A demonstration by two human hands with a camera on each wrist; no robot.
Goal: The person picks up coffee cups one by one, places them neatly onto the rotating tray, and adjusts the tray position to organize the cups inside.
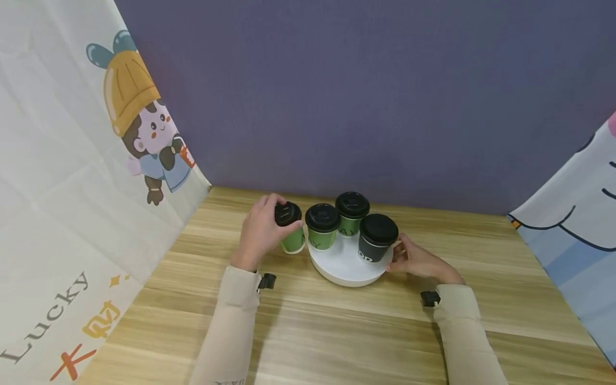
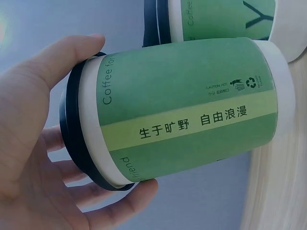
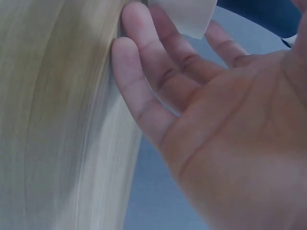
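Observation:
My left hand (image 1: 262, 227) grips a green paper coffee cup (image 2: 192, 105) around its black lid, thumb on one side and fingers on the other. This cup is upright just left of a round white stand (image 1: 344, 264); I cannot tell whether its base touches the table. On the stand are two more green cups, one at the left (image 1: 322, 238) and one at the back (image 1: 349, 225), plus a dark cup (image 1: 372, 248) at the right. All have black lids. My right hand (image 1: 418, 262) touches the stand's right rim with relaxed, slightly bent fingers (image 3: 153, 57).
The wood-grain table (image 1: 337, 331) runs up to a purple-grey back panel (image 1: 366, 107). White printed cloths hang at the left (image 1: 48, 160) and right (image 1: 577, 214). A small black device (image 1: 430, 298) sits at the right wrist.

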